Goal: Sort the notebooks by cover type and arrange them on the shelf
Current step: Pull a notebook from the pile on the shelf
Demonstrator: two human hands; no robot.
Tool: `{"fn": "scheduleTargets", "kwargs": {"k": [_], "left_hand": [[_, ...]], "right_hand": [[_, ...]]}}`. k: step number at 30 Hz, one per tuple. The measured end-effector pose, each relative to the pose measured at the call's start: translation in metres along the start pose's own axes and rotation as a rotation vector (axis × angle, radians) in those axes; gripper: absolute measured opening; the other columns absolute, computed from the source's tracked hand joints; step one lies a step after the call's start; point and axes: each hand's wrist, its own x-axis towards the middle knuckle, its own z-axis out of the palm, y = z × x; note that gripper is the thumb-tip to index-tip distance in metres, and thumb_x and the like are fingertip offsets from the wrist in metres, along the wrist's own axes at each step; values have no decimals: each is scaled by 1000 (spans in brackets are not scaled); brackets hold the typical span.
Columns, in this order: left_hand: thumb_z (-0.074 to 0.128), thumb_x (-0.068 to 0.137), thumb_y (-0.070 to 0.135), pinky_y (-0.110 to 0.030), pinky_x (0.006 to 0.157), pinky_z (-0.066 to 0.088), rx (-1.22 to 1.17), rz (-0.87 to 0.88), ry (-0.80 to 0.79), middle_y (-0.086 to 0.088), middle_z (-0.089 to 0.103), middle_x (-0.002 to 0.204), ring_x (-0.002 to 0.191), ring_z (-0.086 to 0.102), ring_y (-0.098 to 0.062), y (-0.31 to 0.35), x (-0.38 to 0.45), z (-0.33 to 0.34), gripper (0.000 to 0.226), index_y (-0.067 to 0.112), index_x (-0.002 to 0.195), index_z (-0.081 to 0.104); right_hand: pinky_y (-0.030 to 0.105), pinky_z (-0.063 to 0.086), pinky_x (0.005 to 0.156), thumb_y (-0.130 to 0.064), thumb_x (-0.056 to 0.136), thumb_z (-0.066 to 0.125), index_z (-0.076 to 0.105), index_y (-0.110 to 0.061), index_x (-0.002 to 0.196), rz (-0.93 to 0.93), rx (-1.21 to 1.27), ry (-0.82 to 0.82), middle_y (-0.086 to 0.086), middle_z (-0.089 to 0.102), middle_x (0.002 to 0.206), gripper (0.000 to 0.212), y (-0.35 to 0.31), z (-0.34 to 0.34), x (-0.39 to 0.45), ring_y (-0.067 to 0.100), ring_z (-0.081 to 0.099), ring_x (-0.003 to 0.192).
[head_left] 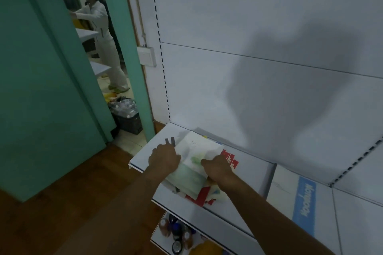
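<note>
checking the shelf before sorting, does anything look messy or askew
Yes: the notebook pile under both hands is fanned out crookedly, red-and-white covers poking out at angles, its near corners overhanging the white shelf's front edge.

A white panelled wall (259,27) fills the view from twelve to three o'clock, with a seam across it and a large soft shadow (300,89) cast on it. At nine o'clock stands a teal door (41,78); a doorway (107,58) at eleven o'clock opens onto a second room where a person in white (101,33) stands. A white wall switch (147,56) sits beside the doorframe. Brown wooden floor (72,203) lies at seven o'clock. The light is dim.
</note>
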Motion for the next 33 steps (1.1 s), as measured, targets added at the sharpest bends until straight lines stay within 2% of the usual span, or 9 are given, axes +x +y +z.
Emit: {"fn": "scheduleTargets", "kwargs": {"k": [2, 6, 9, 12, 15, 17, 21, 28, 33], "left_hand": [[52, 93, 42, -37, 102, 42, -66, 51, -14, -15, 47, 139, 125, 47, -30, 2, 2, -6, 61, 6, 140, 38], [51, 94, 46, -37, 113, 30, -225, 61, -221, -16, 26, 154, 140, 30, -30, 7, 8, -15, 75, 3, 149, 23], [56, 92, 43, -37, 104, 41, -441, 59, -265, -14, 42, 144, 125, 47, -29, 17, 12, -20, 68, 2, 142, 35], [62, 89, 41, -36, 88, 52, -638, 107, -234, -13, 60, 121, 104, 60, -28, 41, 10, -25, 58, 1, 130, 50], [66, 88, 33, -33, 74, 56, -782, 208, -243, -12, 68, 103, 90, 67, -25, 68, 3, -28, 38, 5, 113, 62], [69, 86, 30, -37, 79, 58, -822, 249, -320, -12, 69, 104, 90, 68, -25, 87, -2, -24, 37, 5, 113, 62], [71, 84, 27, -35, 82, 53, -720, 323, -370, -5, 60, 110, 97, 61, -21, 136, -22, 9, 45, 8, 118, 47], [66, 88, 29, -23, 75, 42, -444, 556, -552, -11, 53, 122, 98, 53, -17, 226, -86, 103, 54, 4, 127, 40], [66, 86, 22, -28, 80, 49, -435, 525, -596, -14, 59, 118, 97, 58, -21, 288, -124, 159, 41, 5, 120, 49]], "right_hand": [[32, 50, 88, -32, 85, 60, 51, -3, 127, 23, 26, 23, 11, 59, 122, 52, 0, 4, 0, 26, 58, 107], [30, 48, 85, -26, 88, 57, 50, -4, 128, 14, 93, 63, 10, 58, 121, 46, -1, 0, 0, 23, 56, 102], [32, 49, 90, -33, 89, 51, 54, -4, 121, 7, 44, 109, 8, 59, 113, 43, -3, -8, -2, 20, 55, 98], [43, 43, 100, -46, 88, 44, 44, -5, 129, 37, 70, 200, 13, 51, 125, 58, -1, -21, -2, 29, 50, 115], [37, 49, 82, -43, 91, 47, 40, -7, 127, 40, 299, 278, 9, 56, 112, 51, 3, -48, -3, 24, 57, 96], [37, 50, 82, -44, 90, 49, 44, -9, 123, 75, 405, 345, 9, 58, 109, 48, 11, -71, -3, 24, 58, 94], [33, 50, 75, -29, 89, 55, 60, -11, 95, 59, 468, 459, 11, 65, 98, 20, 41, -118, -14, 24, 61, 84], [38, 52, 79, -44, 74, 58, 57, -9, 108, 198, 275, 704, 9, 66, 99, 49, 154, -200, -50, 28, 63, 92], [33, 39, 74, -22, 90, 56, 40, -5, 125, 287, 220, 724, 12, 55, 106, 43, 225, -262, -65, 26, 50, 87]]}}
